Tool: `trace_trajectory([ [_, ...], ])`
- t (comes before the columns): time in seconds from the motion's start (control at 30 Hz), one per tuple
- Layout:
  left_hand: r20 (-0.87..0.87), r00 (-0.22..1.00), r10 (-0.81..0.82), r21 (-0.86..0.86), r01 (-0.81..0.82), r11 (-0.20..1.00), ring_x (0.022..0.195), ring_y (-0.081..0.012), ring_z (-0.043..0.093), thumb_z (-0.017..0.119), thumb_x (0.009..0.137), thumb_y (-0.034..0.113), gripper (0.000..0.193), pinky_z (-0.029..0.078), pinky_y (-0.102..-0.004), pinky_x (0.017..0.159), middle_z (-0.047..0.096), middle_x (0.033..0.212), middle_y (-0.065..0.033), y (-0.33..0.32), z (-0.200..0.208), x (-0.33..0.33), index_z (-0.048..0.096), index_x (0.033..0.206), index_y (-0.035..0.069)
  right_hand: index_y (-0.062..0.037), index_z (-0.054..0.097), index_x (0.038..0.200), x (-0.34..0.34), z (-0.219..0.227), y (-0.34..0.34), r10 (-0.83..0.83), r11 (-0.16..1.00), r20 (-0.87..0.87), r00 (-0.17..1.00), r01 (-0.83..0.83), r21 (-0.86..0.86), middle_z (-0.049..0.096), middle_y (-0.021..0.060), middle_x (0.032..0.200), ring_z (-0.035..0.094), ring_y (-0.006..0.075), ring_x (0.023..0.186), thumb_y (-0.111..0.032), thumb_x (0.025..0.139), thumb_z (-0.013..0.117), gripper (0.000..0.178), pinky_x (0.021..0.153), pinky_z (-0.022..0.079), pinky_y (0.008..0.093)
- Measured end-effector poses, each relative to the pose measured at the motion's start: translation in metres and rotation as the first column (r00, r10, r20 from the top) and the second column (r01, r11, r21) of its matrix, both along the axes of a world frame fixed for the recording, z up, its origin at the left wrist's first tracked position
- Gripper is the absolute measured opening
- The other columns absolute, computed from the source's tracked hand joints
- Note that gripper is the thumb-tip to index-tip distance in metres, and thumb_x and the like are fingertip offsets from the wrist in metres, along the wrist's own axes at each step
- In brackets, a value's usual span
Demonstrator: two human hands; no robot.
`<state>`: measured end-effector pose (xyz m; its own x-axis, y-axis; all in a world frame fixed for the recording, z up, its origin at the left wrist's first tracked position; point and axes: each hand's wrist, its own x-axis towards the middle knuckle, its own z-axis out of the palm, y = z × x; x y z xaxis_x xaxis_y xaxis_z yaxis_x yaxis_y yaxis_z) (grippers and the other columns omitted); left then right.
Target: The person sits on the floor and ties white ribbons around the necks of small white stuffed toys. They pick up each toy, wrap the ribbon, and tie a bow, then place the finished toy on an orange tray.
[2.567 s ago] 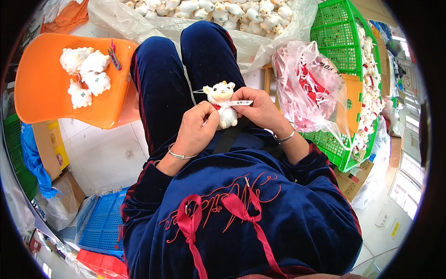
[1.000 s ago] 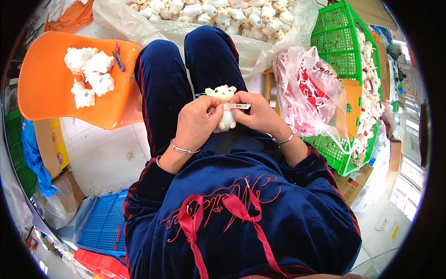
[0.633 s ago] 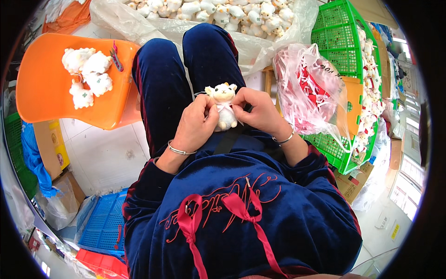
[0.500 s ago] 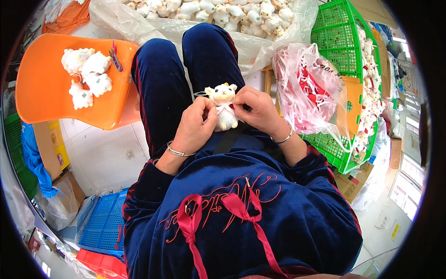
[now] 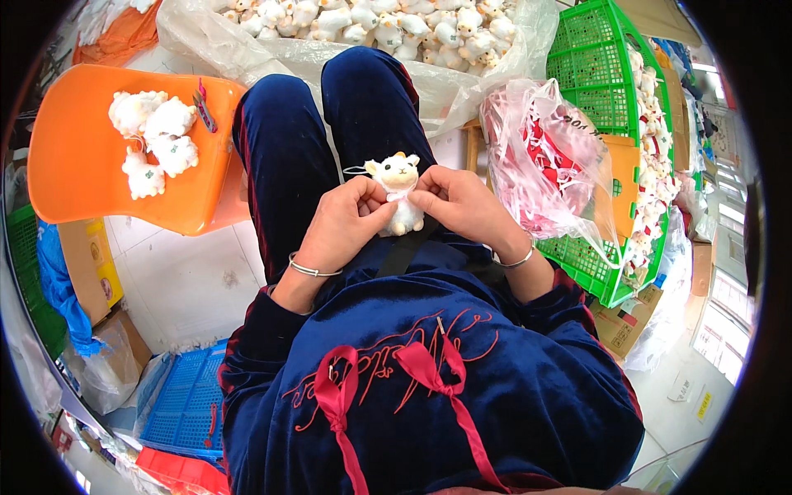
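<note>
A small white plush lamb sits upright in my lap, facing me, with a pale loop of cord beside its head. Round its neck lies a thin pale pink ribbon. My left hand is closed at one side of the neck, thumb and fingertips pinching the ribbon. From the other side my right hand pinches it too, its thumb pressed near the ribbon's middle. The ribbon's ends are mostly hidden by my fingers.
An orange chair at left holds several plush lambs and pliers. Ahead lies a large clear bag full of plush toys. At right are a bag of pink and red ribbons and a green crate beside more toys.
My hands have drawn closer together at the lamb's neck. The right thumb now presses on the ribbon, and the lamb's head has turned slightly.
</note>
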<state>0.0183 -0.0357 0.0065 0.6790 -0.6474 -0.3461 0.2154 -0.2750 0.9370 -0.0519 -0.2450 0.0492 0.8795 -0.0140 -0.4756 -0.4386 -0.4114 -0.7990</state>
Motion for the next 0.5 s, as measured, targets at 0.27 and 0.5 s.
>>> trace_trajectory([
  [0.27,-0.262,0.964,-0.054,-0.095,0.030,0.995,0.069,-0.0020,0.053,0.073,0.093,0.013,0.013,0.044,-0.0187,0.063,0.062,0.081,0.0038,0.013,-0.006,0.013,0.068,0.093,0.001,0.0038,0.064,0.095,-0.002,-0.013,-0.003,-0.059,0.980,-0.056,0.997,0.069,0.185,0.065,0.0047,0.078,0.059,0.0095,0.071,-0.009,0.091,0.072,0.015,0.065,0.050,0.0266],
  [0.5,-0.153,0.988,0.009,-0.077,-0.021,0.997,0.069,-0.0047,0.051,0.072,0.094,0.015,0.018,0.042,-0.0214,0.063,0.063,0.080,0.0021,0.011,-0.001,0.003,0.067,0.087,0.000,0.0028,0.063,0.099,0.004,0.001,0.003,-0.079,0.974,-0.143,0.987,0.107,0.198,0.064,0.0033,0.079,0.056,0.0075,0.063,-0.007,0.091,0.069,0.014,0.054,0.047,0.0247],
])
